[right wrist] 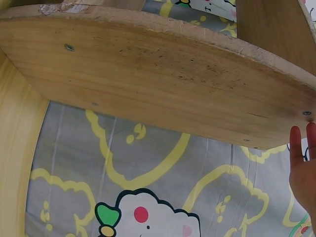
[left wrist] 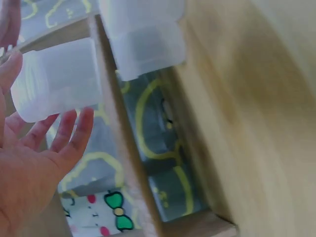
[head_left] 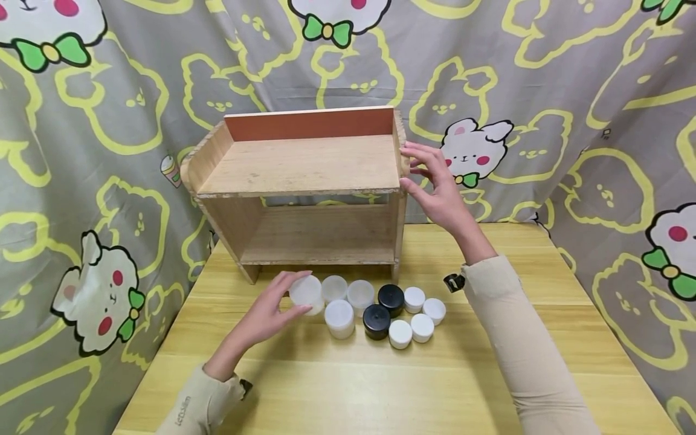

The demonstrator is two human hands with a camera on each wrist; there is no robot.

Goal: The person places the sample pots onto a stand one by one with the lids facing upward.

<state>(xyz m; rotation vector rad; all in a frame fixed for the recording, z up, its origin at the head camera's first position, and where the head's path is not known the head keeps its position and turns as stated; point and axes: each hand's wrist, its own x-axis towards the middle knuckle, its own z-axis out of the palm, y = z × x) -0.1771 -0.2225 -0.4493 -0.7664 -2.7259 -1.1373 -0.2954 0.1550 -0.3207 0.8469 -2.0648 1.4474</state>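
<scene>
My left hand (head_left: 270, 308) holds a translucent lidded jar (head_left: 305, 292) at the left end of a group of jars, its thumb and fingers on opposite sides of it. The left wrist view shows this jar (left wrist: 59, 79) above the spread fingers. My right hand (head_left: 437, 187) touches the upper right side of a small wooden shelf (head_left: 315, 166) with extended fingertips. In the right wrist view, two fingertips meet the shelf's side panel (right wrist: 148, 74) near a screw.
Beside the held jar stand several translucent jars (head_left: 339, 319), two black-lidded jars (head_left: 377, 321) and several small white jars (head_left: 422, 327). They sit on the wooden table (head_left: 348, 386) in front of the shelf. A patterned curtain (head_left: 163, 90) hangs behind and at both sides.
</scene>
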